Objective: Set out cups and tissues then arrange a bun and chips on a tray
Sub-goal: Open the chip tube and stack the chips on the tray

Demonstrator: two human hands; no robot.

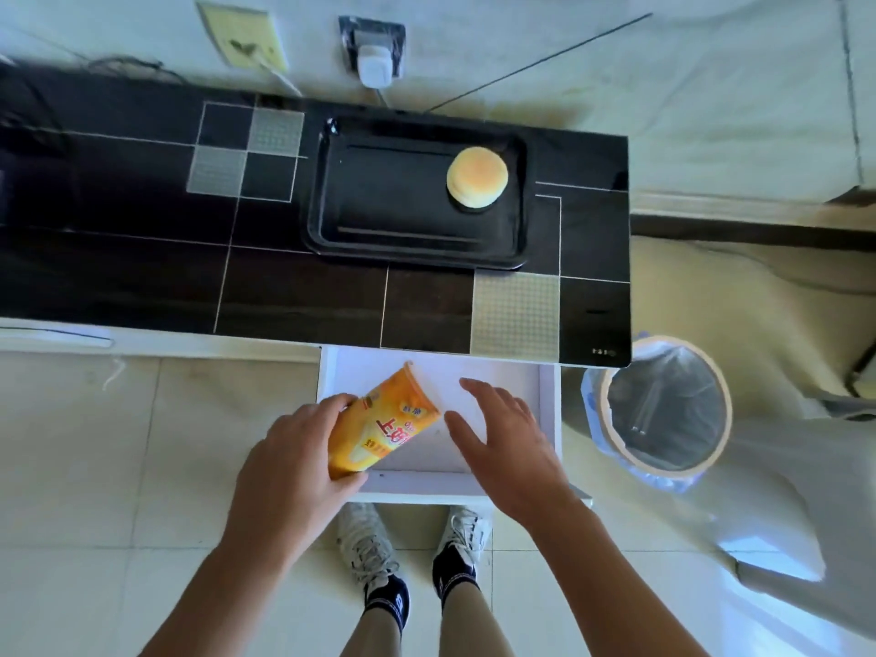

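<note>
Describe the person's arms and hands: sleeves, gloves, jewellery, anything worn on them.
Both forearms are bare to the bottom edge of the picture; no sleeves show. The left hand and right hand wear no gloves, and no rings, watch or wristband can be seen on either.

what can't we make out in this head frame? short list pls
- Chips bag: its near end is covered by the left hand; the print is too small to read.
- Drawer: its back runs under the counter, so anything there is hidden.
- Bin: the liner glares, contents unclear.
- Counter's left end: dark and cut off by the frame edge.
- Cups and tissues: none in view.
- Right hand: open, touching nothing.
</note>
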